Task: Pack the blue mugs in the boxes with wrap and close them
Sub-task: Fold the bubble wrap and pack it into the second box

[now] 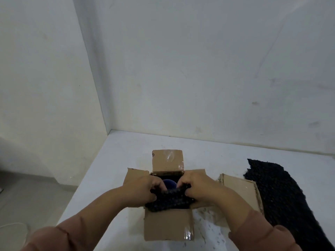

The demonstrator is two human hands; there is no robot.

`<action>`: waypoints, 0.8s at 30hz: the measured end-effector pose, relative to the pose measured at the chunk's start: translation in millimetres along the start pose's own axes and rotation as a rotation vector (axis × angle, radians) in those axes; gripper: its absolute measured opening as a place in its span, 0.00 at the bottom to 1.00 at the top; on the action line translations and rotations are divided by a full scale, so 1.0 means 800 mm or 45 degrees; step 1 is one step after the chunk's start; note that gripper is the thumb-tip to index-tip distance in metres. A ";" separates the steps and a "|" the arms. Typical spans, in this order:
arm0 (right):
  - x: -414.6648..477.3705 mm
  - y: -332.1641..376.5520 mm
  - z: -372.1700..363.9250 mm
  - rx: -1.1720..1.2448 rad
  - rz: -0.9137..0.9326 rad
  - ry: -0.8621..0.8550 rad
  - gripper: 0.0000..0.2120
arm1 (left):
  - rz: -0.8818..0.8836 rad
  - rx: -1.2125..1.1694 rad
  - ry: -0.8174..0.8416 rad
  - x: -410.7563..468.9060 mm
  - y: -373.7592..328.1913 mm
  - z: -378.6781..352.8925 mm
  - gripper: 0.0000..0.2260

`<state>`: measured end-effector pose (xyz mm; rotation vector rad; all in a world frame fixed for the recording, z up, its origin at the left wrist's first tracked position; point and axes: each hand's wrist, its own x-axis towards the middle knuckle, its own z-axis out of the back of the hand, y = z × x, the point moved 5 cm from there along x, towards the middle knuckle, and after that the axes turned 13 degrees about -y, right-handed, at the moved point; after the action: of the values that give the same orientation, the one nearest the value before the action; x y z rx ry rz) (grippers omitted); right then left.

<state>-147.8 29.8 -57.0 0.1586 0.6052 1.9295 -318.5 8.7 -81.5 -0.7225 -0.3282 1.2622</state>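
hands (169,189) gripping wrap (169,200), box (167,225) open

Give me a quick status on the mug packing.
Left hand and right hand gripping dark wrap in open box. Blue mug inside. Flaps open, nothing blocking.

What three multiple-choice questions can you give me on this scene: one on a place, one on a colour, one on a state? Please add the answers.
1. Where does the spare dark wrap lie?
A. right of the box
B. inside the box
C. on the floor

2. What colour is the mug?
A. red
B. white
C. blue

3. The box flaps are:
A. taped shut
B. open
C. cut off

Answers:
A: spare dark wrap lies on the table, right of the box.
C: mug shows blue between left hand and right hand.
B: all flaps stand spread.
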 end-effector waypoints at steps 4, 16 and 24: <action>-0.004 0.005 -0.015 -0.136 0.008 0.079 0.16 | -0.102 0.151 0.065 0.003 0.002 -0.022 0.16; 0.015 0.013 -0.057 -0.904 0.267 0.227 0.13 | -0.400 0.430 0.095 0.019 -0.010 -0.044 0.14; 0.021 0.009 -0.059 -0.942 0.249 0.269 0.12 | -0.335 0.413 0.230 0.017 -0.003 -0.046 0.13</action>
<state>-178.8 26.3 -96.5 -0.4739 -0.0234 2.2512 -290.7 9.5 -109.6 -0.4916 -0.0636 0.9626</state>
